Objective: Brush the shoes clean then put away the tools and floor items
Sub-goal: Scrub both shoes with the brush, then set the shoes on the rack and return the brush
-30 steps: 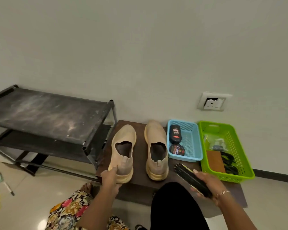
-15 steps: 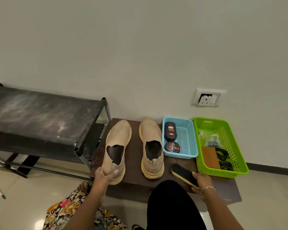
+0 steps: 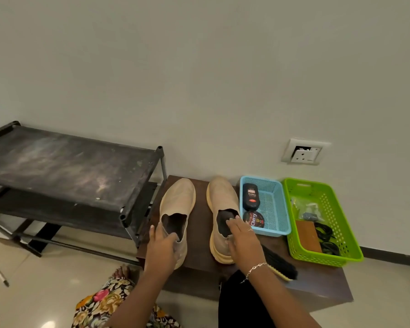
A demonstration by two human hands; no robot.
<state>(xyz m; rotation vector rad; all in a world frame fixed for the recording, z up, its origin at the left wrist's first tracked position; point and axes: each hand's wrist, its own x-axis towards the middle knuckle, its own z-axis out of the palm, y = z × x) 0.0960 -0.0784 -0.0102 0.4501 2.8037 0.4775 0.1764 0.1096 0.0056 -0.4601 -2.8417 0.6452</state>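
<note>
Two tan slip-on shoes stand side by side, toes to the wall, on a low dark brown table [image 3: 201, 235]. My left hand [image 3: 162, 248] grips the heel of the left shoe [image 3: 178, 198], thumb at its collar. My right hand [image 3: 243, 240] rests on the heel of the right shoe [image 3: 223, 197], its straight fingers reaching over the opening. A black-bristled shoe brush [image 3: 281, 265] lies on the table just right of my right wrist, with no hand on it.
A blue basket [image 3: 273, 207] holds a polish bottle [image 3: 251, 196] and a polish tin [image 3: 256, 219]. A green basket [image 3: 329, 202] with cords and a brown pad sits right of it. A black shoe rack [image 3: 69, 166] stands left. A pen [image 3: 1, 276] lies on the floor.
My right hand has put the brush down on the table and moved left onto the right shoe's heel. My left hand stays at the left shoe's heel, now higher at its collar.
</note>
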